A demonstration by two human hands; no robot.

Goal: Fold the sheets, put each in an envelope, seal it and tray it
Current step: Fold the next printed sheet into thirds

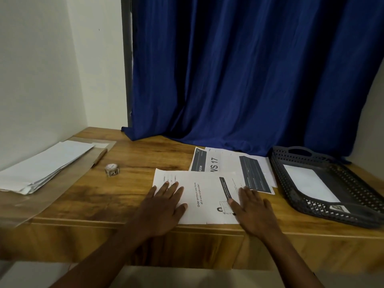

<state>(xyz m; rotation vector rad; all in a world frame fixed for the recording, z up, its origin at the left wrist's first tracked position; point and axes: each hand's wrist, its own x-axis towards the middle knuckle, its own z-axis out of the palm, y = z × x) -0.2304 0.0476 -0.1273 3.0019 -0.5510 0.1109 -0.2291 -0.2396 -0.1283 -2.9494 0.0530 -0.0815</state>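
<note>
A printed sheet (pixel 204 196) lies flat at the desk's front edge. My left hand (pixel 164 206) rests flat on its left part, fingers straight. My right hand (pixel 253 210) presses flat on its right part. Behind it lie more printed sheets (pixel 232 165), partly covered by the front sheet. A stack of white envelopes (pixel 43 165) sits at the far left on a brown paper sheet. A dark perforated tray (pixel 353 210) stands at the right with a white envelope (pixel 309 182) inside.
A small roll of tape (pixel 112 169) stands left of the sheets, and a pen-like stick (pixel 99 156) lies by the envelopes. A blue curtain (pixel 249 69) hangs down onto the back of the wooden desk (pixel 128 188). White walls close the left corner.
</note>
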